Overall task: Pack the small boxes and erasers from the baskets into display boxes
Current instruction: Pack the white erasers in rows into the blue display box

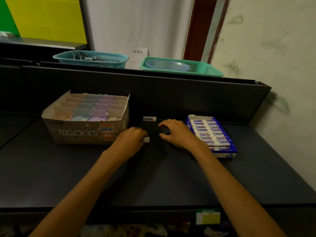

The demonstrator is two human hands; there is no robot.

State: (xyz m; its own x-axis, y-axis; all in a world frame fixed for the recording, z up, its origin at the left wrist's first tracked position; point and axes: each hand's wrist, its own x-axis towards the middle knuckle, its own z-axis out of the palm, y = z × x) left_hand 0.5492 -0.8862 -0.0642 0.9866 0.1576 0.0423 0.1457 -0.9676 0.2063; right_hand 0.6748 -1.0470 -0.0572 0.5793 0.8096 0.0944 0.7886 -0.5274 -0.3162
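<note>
My left hand grips a white eraser whose end sticks out to the right of the fingers. My right hand hovers over the dark shelf with its fingers curved and apart, holding nothing. A second eraser with a blue label lies loose behind the hands. To the right stands a blue display box filled with rows of erasers. To the left stands a cardboard display box holding several pastel small boxes.
Two baskets sit on the ledge behind: a teal one with metal items and a green one with a clear lid in it. A paper sign leans on the wall. A price tag hangs at the shelf's front edge.
</note>
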